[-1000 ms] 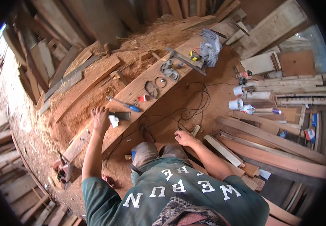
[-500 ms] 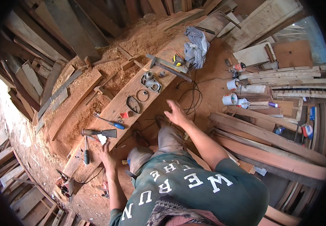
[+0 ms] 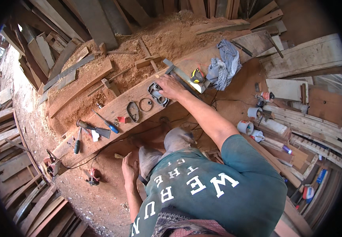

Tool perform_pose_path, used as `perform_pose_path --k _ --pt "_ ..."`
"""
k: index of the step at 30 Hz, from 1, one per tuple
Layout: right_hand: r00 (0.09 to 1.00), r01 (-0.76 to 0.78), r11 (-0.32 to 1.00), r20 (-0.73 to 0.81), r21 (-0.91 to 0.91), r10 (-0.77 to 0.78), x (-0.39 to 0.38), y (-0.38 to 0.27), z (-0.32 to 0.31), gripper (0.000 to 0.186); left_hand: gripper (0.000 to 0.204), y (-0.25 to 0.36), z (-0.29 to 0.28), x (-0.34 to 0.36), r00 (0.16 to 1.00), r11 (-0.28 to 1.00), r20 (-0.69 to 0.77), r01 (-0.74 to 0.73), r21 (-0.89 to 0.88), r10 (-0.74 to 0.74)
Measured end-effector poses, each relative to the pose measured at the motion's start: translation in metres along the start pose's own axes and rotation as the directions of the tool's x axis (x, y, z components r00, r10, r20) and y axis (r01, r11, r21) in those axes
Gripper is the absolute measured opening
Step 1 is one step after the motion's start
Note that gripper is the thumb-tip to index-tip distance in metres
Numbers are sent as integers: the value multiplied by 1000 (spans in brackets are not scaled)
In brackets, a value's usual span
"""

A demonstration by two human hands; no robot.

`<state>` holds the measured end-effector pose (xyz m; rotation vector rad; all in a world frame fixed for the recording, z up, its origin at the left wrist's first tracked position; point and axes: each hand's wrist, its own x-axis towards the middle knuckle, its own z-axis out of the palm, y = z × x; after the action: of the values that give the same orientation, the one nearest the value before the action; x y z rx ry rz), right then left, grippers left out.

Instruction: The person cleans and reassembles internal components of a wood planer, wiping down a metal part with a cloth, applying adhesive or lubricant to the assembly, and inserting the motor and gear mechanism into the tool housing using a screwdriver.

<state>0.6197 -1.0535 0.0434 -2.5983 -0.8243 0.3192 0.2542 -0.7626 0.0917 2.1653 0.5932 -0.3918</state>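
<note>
My right hand reaches onto the long wooden plank, its fingers curled at the upper end of a grey metal tool housing; what they grip is hidden. My left hand hangs below the plank beside my leg, fingers loosely apart and holding nothing visible. On the plank lie an oval gasket, a ring, a small red piece, screwdrivers, a broad-bladed tool, a metal square, a yellow tape measure and a crumpled cloth.
Sawdust and offcuts cover the ground beyond the plank. Stacked boards and white buckets stand at the right. A dark cord runs below the plank; a red-and-black tool lies on the floor at lower left.
My right hand has moved up from over the floor onto the metal housing. My left hand has moved from the plank's near part down beside my leg. The view has shifted slightly.
</note>
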Motion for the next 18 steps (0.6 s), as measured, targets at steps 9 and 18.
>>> perform_pose_path --k 9,18 --pt "981 193 981 -13 -2 -193 -19 -8 -40 48 47 63 42 31 998 914 69 34 -405 -7" --pt "919 393 884 -124 254 -374 -92 -121 -149 54 83 160 27 71 911 176 347 312 -934 222"
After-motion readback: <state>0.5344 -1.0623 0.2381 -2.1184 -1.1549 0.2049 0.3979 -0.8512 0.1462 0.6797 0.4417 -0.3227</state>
